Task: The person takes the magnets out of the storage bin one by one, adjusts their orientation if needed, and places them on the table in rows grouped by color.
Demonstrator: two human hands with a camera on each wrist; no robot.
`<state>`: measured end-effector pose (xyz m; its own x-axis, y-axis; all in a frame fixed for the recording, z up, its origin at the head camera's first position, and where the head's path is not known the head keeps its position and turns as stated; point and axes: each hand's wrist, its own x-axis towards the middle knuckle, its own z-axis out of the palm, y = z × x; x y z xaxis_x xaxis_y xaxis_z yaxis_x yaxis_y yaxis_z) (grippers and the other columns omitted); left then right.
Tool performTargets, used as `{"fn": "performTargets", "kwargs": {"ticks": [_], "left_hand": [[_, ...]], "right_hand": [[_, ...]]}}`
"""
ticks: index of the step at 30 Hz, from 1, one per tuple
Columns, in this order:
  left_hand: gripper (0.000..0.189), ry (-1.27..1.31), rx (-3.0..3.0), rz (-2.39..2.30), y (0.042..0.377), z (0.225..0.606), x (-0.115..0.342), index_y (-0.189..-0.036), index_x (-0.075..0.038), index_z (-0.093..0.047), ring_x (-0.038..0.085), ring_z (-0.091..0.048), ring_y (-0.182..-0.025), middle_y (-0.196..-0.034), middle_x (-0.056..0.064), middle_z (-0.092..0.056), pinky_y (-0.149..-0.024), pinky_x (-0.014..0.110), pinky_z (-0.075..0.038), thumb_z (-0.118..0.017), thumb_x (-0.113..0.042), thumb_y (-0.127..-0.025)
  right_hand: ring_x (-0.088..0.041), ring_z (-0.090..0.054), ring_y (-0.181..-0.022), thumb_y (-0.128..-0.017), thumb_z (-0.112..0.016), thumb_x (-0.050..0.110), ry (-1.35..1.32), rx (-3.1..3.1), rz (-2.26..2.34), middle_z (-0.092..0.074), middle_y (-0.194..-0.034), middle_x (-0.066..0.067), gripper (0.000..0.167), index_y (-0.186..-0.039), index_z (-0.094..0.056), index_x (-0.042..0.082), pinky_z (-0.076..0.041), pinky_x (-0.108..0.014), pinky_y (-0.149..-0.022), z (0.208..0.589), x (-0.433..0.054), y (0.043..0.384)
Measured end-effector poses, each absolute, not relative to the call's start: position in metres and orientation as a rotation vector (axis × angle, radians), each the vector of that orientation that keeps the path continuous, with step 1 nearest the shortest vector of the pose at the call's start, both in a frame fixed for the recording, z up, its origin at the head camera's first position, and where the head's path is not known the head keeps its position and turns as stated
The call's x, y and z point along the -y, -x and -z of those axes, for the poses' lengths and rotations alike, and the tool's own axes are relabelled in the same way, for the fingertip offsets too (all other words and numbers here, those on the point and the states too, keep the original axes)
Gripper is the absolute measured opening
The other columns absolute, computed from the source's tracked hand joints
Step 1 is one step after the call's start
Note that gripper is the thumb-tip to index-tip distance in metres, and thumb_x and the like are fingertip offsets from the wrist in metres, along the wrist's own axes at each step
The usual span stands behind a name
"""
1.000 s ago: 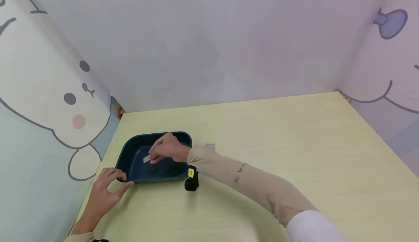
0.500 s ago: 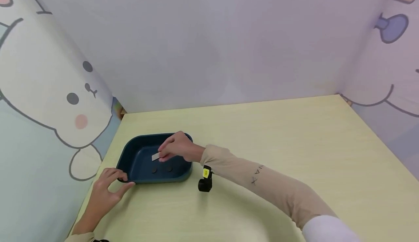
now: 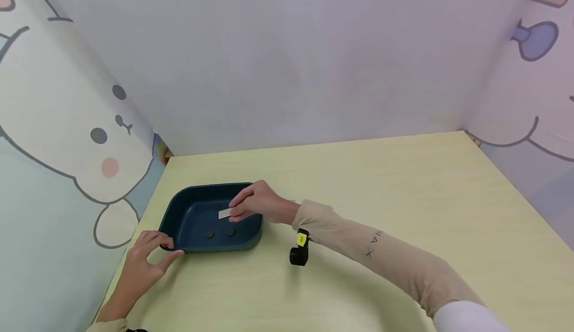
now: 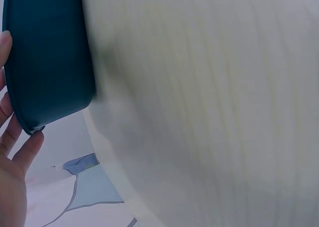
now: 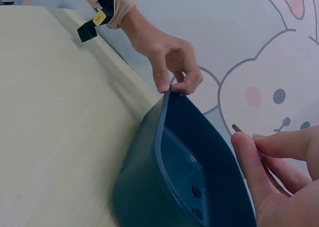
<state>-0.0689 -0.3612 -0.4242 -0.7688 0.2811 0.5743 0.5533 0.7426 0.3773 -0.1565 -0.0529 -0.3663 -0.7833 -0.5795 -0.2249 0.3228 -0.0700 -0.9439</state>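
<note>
A dark blue plastic basin [image 3: 193,249] stands at the left of the table. My left hand [image 3: 145,262] pinches its near left corner, thumb outside and fingers over the rim; the right wrist view shows this left hand [image 5: 172,57] too. Over the basin's right half, my right hand [image 3: 260,202] holds a small flat light-grey rectangular piece [image 3: 224,214] between thumb and fingers. Edge-on, the piece [image 5: 236,128] looks thin and dark in the right wrist view. Dark round spots [image 3: 230,232] show on the basin floor; whether they are discs or holes I cannot tell.
A pale wood-grain table [image 3: 381,187] extends to the right. Behind it rises a plain light wall [image 3: 305,73], with cartoon-printed side walls left and right. A thin light sliver [image 3: 291,201] lies behind my right wrist, mostly hidden.
My right hand has moved to the right across the basin, still holding the grey piece, uncovering more of the basin floor and its dark spots. The left hand stays at the corner.
</note>
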Motion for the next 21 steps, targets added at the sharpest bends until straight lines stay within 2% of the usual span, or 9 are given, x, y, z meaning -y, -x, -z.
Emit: {"fn": "performTargets", "kwargs": {"ticks": [11, 21], "left_hand": [[0.034, 0.619, 2.465, 0.764, 0.07, 0.423, 0.36, -0.077, -0.011, -0.063, 0.008, -0.046, -0.089, -0.082, -0.006, -0.056, -0.084, 0.009, -0.031, -0.088, -0.003, -0.055], [0.034, 0.602, 2.48, 0.791, 0.067, 0.423, 0.361, -0.076, -0.011, -0.063, 0.006, -0.046, -0.09, -0.083, -0.004, -0.058, -0.085, 0.01, -0.031, -0.087, -0.001, -0.055]], "right_hand": [[-0.026, -0.07, -0.076, -0.084, -0.065, -0.008, 0.303, -1.599, 1.929, -0.066, -0.096, -0.02, 0.016, -0.099, -0.066, -0.011, -0.054, -0.039, -0.077, 0.374, 0.02, 0.159], [-0.027, -0.07, -0.08, -0.084, -0.065, -0.006, 0.294, -1.591, 1.929, -0.066, -0.097, -0.021, 0.019, -0.103, -0.065, -0.011, -0.045, -0.052, -0.09, 0.38, -0.014, 0.161]]}}
